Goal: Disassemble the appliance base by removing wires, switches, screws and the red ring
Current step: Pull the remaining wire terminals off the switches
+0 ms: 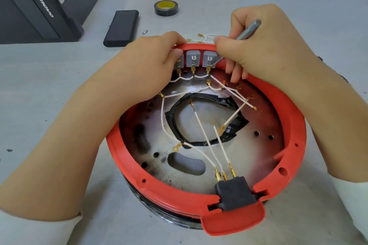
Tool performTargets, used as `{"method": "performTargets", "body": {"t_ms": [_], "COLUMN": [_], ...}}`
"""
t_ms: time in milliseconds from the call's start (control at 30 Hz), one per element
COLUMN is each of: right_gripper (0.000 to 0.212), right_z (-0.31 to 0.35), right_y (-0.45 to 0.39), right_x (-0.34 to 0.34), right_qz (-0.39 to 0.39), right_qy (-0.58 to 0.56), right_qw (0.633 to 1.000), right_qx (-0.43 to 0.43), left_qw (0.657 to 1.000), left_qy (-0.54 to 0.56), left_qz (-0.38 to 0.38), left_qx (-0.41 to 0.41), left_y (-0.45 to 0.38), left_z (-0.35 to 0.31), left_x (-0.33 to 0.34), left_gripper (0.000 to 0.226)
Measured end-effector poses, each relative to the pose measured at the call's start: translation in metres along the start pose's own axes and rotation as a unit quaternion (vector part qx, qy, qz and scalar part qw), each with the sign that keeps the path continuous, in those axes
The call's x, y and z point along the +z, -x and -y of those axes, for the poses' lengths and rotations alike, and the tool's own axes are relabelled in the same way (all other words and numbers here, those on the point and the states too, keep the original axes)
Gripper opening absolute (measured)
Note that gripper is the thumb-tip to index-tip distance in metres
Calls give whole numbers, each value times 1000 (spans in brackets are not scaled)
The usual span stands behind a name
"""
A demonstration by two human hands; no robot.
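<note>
The far rim of the red ring (286, 105) was gripped by the left hand (151, 65), fingers curled beside three grey switches (192, 58). A metal tool (247, 30), pinched in the right hand (264, 45), was angled down-left onto the rightmost switch. White wires (203, 135) lay loose inside the base (256, 145).

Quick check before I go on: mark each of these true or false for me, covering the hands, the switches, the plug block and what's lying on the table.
1. The right hand holds a metal tool at the grey switches. True.
2. The red ring is already off the base. False: it sits on the base.
3. The black plug block has white wires attached. True.
4. The tape roll lies inside the base. False: it is on the table, beyond the hands.
5. The left hand rests on the table. False: it grips the ring's far edge by the switches.
</note>
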State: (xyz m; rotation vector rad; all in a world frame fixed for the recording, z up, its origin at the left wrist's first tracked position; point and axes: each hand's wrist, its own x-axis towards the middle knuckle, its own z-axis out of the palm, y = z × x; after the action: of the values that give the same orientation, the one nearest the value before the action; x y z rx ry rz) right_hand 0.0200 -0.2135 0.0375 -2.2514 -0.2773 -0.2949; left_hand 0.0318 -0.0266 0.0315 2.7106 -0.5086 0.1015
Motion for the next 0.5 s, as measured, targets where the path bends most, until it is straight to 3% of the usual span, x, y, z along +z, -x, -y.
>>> {"method": "performTargets", "body": {"t_ms": [300,500], "right_gripper": [29,27], "right_z": [-1,0], "right_y": [6,2], "right_x": [0,1], "right_qz": [-65,-8], "right_qy": [50,42], "right_qw": [996,999], "right_qx": [-39,-5], "left_qw": [1000,1000], "left_qy": [13,9], "left_qz": [3,0], "left_qx": [4,5], "left_y": [2,1], "left_z": [1,2], "left_x": [0,0], "left_gripper": [31,31]}}
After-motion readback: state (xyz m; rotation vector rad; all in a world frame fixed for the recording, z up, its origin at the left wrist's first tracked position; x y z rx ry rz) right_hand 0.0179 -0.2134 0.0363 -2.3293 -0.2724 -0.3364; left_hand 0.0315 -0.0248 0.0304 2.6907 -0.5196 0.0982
